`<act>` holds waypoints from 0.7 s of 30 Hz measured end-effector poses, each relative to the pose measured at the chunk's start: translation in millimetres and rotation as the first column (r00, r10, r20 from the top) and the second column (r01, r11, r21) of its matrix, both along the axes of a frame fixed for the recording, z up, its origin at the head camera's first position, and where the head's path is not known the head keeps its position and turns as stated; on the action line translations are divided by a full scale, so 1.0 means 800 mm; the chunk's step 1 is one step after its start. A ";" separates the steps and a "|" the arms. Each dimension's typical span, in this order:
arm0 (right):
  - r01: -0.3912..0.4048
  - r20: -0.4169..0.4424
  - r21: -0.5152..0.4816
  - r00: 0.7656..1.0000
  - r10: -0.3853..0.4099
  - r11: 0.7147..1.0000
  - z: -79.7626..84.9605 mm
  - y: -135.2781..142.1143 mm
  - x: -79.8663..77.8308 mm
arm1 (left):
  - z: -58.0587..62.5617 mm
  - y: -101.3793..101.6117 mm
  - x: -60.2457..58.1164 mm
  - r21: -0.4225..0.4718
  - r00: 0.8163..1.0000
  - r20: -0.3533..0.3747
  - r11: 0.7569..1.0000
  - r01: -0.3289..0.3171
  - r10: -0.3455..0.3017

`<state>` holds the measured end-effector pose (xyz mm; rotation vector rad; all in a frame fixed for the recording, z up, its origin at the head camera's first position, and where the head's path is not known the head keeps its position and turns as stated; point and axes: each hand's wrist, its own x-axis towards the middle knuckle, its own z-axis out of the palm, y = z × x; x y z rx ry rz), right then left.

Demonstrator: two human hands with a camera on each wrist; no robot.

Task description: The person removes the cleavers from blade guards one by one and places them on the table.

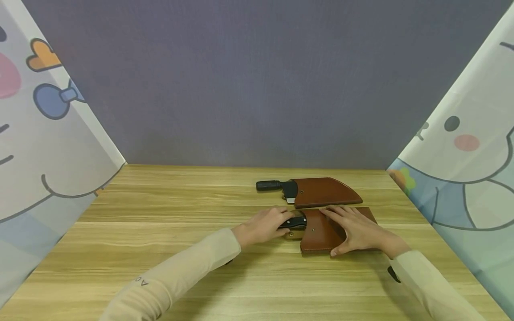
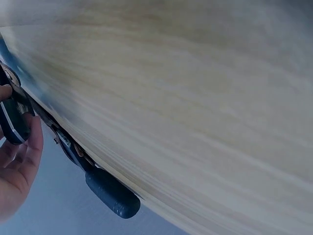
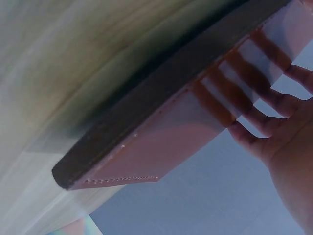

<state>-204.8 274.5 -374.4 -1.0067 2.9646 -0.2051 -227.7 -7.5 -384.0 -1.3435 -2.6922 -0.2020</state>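
A cleaver (image 1: 298, 221) with a black riveted handle lies across the right part of the table, its blade inside a brown leather sheath (image 1: 315, 234). My left hand (image 1: 267, 224) grips the handle; in the left wrist view the thumb and fingers close around that black handle (image 2: 14, 120). Spread over the sheath, my right hand (image 1: 355, 229) has its thumb near the front edge and its fingertips toward the back edge. The right wrist view shows these fingers fairly straight against the leather sheath (image 3: 146, 147). The blade is hidden.
Just behind lies a second cleaver (image 1: 268, 185) with a black rounded handle, its blade in a brown leather sheath (image 1: 327, 191). A grey panel (image 1: 257, 84) rises at the table's back edge. Cartoon-printed cloths (image 1: 462, 178) flank both sides of the wooden table (image 1: 168, 209).
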 end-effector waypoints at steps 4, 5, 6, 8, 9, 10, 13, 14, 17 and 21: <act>-0.021 -0.037 -0.001 0.999 0.021 1.000 0.002 0.000 -0.001 | 0.003 -0.002 0.000 0.003 1.000 0.002 1.000 -0.004 0.004; -0.025 -0.046 -0.001 0.999 0.025 1.000 0.002 0.000 -0.001 | 0.003 -0.002 -0.001 0.007 1.000 0.003 1.000 -0.005 0.005; -0.029 -0.054 0.001 0.998 0.029 1.000 0.003 0.001 -0.001 | 0.003 -0.002 -0.001 0.012 1.000 0.007 1.000 -0.005 0.005; -0.033 -0.068 0.007 0.997 0.034 0.999 0.003 0.001 -0.001 | 0.003 -0.003 -0.002 0.025 1.000 0.008 1.000 -0.003 0.003; -0.034 -0.072 0.009 0.997 0.035 0.999 0.003 0.001 -0.001 | 0.003 -0.004 -0.002 0.032 1.000 0.008 0.999 0.000 0.000; -0.034 -0.074 0.011 0.997 0.035 0.999 0.004 0.000 -0.001 | 0.003 -0.004 -0.002 0.039 1.000 0.007 0.999 0.004 -0.004; -0.031 -0.077 0.016 0.996 0.032 0.999 0.005 0.000 -0.001 | 0.003 -0.006 -0.004 0.067 1.000 0.008 0.997 0.024 -0.025; -0.028 -0.075 0.016 0.997 0.029 0.999 0.005 0.000 -0.001 | 0.003 -0.007 -0.004 0.077 0.999 0.008 0.996 0.032 -0.033; -0.020 -0.066 0.014 0.998 0.021 1.000 0.007 -0.001 0.000 | 0.003 -0.009 -0.007 0.100 0.999 0.008 0.994 0.049 -0.050; -0.013 -0.058 0.011 0.998 0.014 1.000 0.008 -0.002 0.001 | 0.003 -0.012 -0.009 0.101 0.999 0.007 0.994 0.051 -0.052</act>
